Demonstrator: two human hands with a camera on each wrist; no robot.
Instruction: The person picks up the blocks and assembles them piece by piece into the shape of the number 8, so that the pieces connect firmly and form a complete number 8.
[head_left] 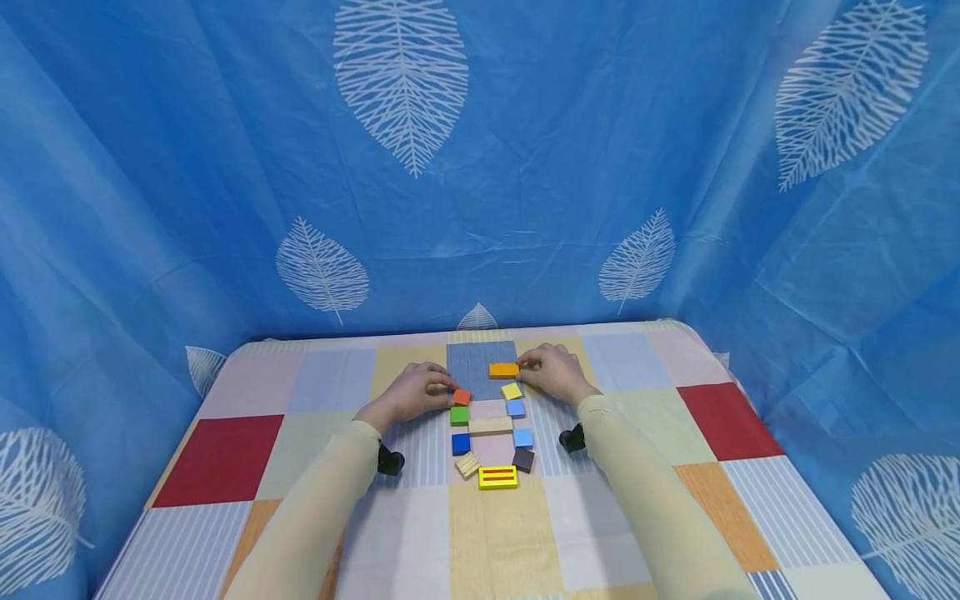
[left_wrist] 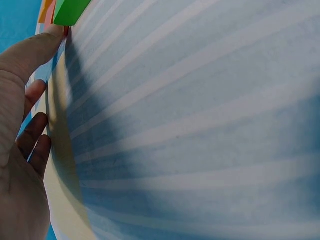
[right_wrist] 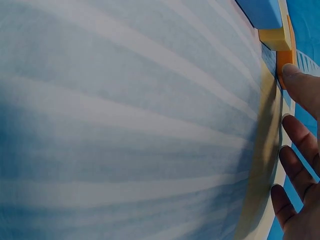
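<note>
Several small coloured blocks lie in a ring on the table. At its far left, my left hand (head_left: 411, 392) pinches a red-orange block (head_left: 461, 397) with thumb and index finger; in the left wrist view a green block (left_wrist: 69, 11) mostly hides it. My right hand (head_left: 557, 372) pinches the right end of an orange rectangular block (head_left: 503, 371) at the far side, its thumb (right_wrist: 290, 70) on the block and the other fingers apart from it. Just nearer than that block are a yellow block (head_left: 512, 391) and a blue block (head_left: 515, 408).
A plain wooden bar (head_left: 491, 427) lies across the ring's middle. Nearer are a dark blue block (head_left: 461, 444), a light blue block (head_left: 522, 438), a ridged wooden block (head_left: 467, 465), a dark block (head_left: 523, 460) and a yellow block with red stripes (head_left: 498, 477). Blue curtains (head_left: 525, 208) surround the patchwork-covered table (head_left: 405, 533).
</note>
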